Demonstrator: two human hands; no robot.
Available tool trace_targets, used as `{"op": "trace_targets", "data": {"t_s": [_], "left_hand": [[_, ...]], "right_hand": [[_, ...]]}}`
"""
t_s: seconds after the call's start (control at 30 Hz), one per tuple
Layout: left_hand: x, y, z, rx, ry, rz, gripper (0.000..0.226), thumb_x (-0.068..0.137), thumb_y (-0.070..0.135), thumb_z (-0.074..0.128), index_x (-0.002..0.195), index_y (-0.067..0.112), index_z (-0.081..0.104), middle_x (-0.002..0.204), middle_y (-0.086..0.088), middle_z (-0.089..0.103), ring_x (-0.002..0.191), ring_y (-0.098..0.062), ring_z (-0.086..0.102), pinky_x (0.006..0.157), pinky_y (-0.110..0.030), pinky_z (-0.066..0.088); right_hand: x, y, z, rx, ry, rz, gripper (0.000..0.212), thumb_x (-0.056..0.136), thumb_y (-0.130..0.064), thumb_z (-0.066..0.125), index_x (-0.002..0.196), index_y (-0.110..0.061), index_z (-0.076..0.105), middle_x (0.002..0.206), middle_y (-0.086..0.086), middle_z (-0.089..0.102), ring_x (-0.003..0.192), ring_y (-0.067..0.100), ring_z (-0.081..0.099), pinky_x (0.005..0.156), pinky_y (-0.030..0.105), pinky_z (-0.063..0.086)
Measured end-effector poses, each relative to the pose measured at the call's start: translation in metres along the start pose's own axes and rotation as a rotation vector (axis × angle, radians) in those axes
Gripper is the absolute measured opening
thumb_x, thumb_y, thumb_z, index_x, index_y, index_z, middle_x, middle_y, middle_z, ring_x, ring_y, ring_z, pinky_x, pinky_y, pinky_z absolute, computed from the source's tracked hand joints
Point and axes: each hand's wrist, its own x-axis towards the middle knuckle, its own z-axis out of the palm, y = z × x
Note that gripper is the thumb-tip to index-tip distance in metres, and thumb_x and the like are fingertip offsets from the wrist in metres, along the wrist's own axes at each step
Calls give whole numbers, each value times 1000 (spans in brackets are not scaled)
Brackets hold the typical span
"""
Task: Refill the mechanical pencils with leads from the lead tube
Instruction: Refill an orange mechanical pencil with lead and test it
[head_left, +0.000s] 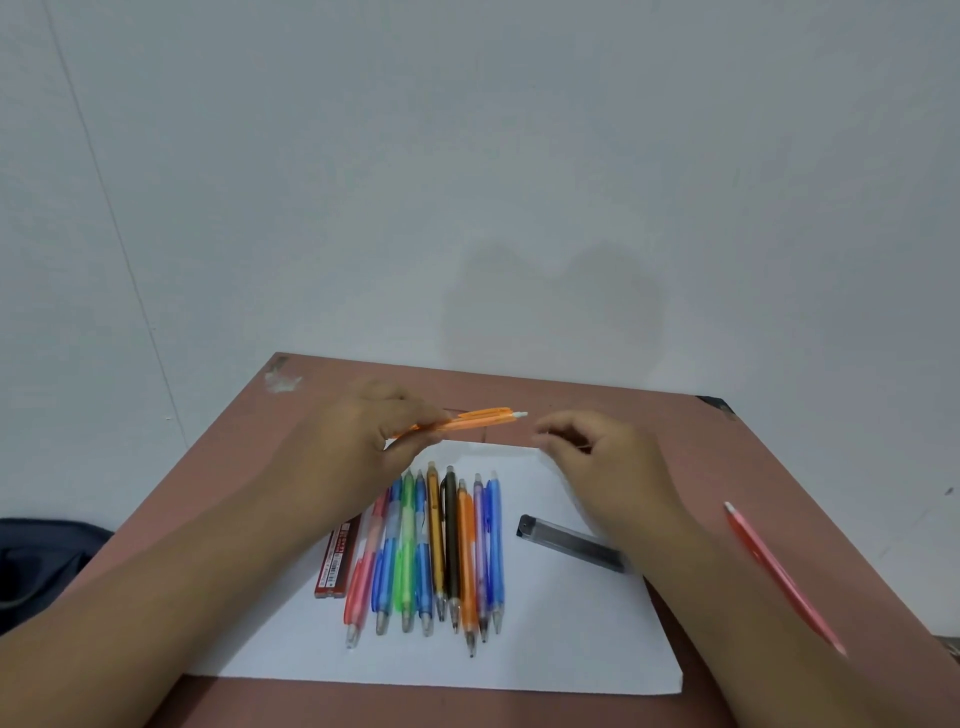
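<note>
Head view, left hand (382, 434) gripping orange pencil (475, 418), right hand (597, 447) perhaps pinching lead

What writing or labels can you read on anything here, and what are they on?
Nothing can be read for certain.
Red lead tube: white print and a barcode, too blurred to read.
Dark lead tube: no writing shows.
Pencils on the paper: no readable marks.
Orange pencil in the left hand: no readable marks.
</note>
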Motion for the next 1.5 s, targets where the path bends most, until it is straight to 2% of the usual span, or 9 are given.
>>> {"op": "trace_targets", "data": {"t_s": [0.17,0.43,0.6,0.73,1.03,1.13,1.23,1.37,1.5], "left_hand": [[0,1,0,4,-9,19,32,91,44,57,115,33,74,98,16,69,92,-2,56,74,-29,54],[-1,5,-1,16,-5,32,26,88,32,70,114,30,75,100,14,71,93,-6,60,75,-33,56],[-1,7,-2,17,-4,54,34,90,45,56,114,30,75,101,13,71,93,-8,62,73,-38,58],[-1,10,-3,29,-7,57,26,89,33,68,114,29,75,102,13,71,94,-7,61,75,-36,57],[-2,20,-6,-3,-36,57,27,88,30,73,115,30,74,101,15,70,93,-5,60,75,-35,57],[-2,27,-8,-93,-50,15,28,87,31,73,114,38,72,94,21,66,87,-3,59,73,-25,51],[-2,39,-6,-207,-59,-89,26,87,34,72,112,42,71,90,26,65,88,-2,59,70,-17,47],[-1,56,0,-274,-117,-134,24,84,43,71,107,41,73,87,29,66,89,1,62,70,-19,55],[0,65,-6,-637,-188,-399,38,78,60,61,104,36,75,97,15,72,89,-4,67,71,-20,57]], "right_hand": [[-14,-21,-10,387,84,15,14,88,-21,77,94,-33,78,89,-19,75,87,1,70,78,15,56],[-17,-22,-6,365,56,24,13,87,-22,76,96,-32,79,88,-18,75,87,3,69,75,14,55],[-17,-23,-6,381,72,22,14,87,-22,77,91,-35,78,85,-17,75,84,5,69,74,15,55],[-17,-24,-8,381,94,31,13,87,-22,77,92,-34,78,85,-17,75,82,5,68,73,14,55],[-17,-25,-8,436,2,91,15,87,-17,75,91,-31,79,83,-6,76,79,12,71,77,27,61],[-16,-25,-8,546,-31,144,13,88,-15,72,95,-24,79,86,1,77,81,17,72,80,30,61],[-15,-24,-8,676,-103,217,21,81,-30,71,96,-21,80,84,3,76,80,24,65,82,33,58],[-18,-27,1,814,-197,284,28,82,-38,64,90,-16,80,82,6,62,74,18,48,69,31,44],[-11,-26,-3,1069,-89,317,27,95,-36,58,91,-13,69,94,12,70,87,21,67,77,33,53]]}}
